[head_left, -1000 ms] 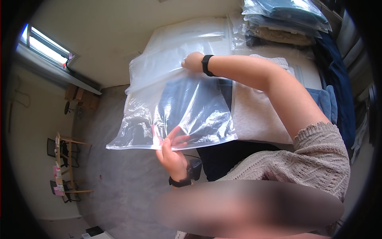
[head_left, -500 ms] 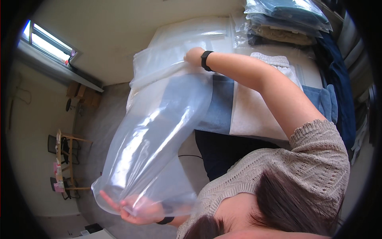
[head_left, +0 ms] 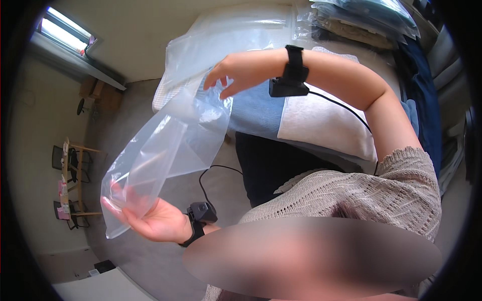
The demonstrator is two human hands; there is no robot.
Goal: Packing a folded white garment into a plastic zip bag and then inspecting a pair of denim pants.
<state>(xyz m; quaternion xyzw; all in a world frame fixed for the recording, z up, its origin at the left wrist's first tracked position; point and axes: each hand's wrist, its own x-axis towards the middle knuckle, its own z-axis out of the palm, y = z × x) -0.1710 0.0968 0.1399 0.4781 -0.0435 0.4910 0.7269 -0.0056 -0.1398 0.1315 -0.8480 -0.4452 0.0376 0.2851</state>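
Observation:
A clear plastic bag (head_left: 173, 135) hangs slantwise from the table edge toward the lower left. My left hand (head_left: 150, 218) grips its lower end, with the fingertips showing through the film. Above the bag's upper end, my right hand (head_left: 231, 75) has its fingers bent and the thumb held apart from them. The fingertips are close to the film; I cannot see a firm grip there. Close by on the table lies a folded garment with a grey-blue part (head_left: 256, 113) and a white part (head_left: 326, 123).
More clear plastic bags (head_left: 191, 55) lie flat across the table's far left. Bagged clothes (head_left: 361, 25) are stacked at the back right, near dark blue fabric (head_left: 424, 100). A black cable (head_left: 221, 166) trails below the table edge. A desk (head_left: 65, 175) with chairs stands far left.
My left hand has moved up and left, drawing the bag narrower. My right hand has moved slightly left and down, its fingers now apart.

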